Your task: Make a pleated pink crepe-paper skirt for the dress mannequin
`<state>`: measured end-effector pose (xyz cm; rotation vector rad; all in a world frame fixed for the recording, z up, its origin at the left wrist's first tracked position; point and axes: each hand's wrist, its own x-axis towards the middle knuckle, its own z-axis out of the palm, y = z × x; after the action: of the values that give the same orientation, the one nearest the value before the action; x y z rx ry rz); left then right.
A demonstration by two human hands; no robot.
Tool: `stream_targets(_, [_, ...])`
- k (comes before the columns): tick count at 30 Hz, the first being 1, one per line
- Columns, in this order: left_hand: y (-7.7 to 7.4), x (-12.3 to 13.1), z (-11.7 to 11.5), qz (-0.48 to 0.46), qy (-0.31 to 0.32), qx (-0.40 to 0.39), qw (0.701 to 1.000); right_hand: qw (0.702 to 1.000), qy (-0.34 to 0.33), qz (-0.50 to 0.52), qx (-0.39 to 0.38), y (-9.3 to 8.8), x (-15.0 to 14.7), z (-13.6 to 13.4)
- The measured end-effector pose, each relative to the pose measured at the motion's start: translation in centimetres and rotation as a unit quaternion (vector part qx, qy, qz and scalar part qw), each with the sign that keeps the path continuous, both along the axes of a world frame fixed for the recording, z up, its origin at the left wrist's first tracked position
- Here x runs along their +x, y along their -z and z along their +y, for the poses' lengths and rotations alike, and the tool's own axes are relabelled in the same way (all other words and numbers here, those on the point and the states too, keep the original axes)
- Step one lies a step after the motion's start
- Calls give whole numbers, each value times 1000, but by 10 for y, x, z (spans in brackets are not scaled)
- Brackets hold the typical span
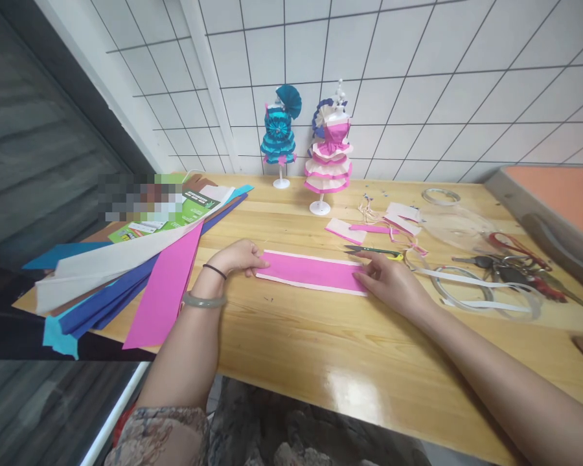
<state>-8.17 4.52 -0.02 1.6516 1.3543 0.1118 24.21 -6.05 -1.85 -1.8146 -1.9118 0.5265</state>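
Note:
A pink paper strip [311, 270] with white borders along both long edges lies stretched sideways, low over the wooden table. My left hand [243, 257] pinches its left end between thumb and fingers. At the right end, my right hand [387, 279] holds the strip, thumb in front and the other fingers behind. Just behind that hand rest small thread snips [379, 251] with yellow-green and dark parts. Beyond them are a white paper piece with a pink edge [342, 231] and a narrow pink scrap [369, 229].
Two miniature dress stands at the back wear a teal ruffled dress [278, 133] and a pink-and-white one [329, 158]. Folded coloured paper [168, 285] is piled at left, overhanging the table edge. Tape rolls [461, 288] and keys [515, 272] lie at right.

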Motion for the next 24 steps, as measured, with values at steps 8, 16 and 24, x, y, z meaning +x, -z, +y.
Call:
stream_targets(8, [1, -2, 2, -6, 10, -6, 1000, 1000, 4, -11, -17, -2, 0, 0])
stream_targets(16, [-1, 1, 0, 6, 5, -5, 1000, 1000, -14, -13, -3, 2, 3, 1])
stream_targets(24, [-6, -8, 1, -2, 21, -15, 1000, 999, -44, 18, -7, 2, 1, 1])
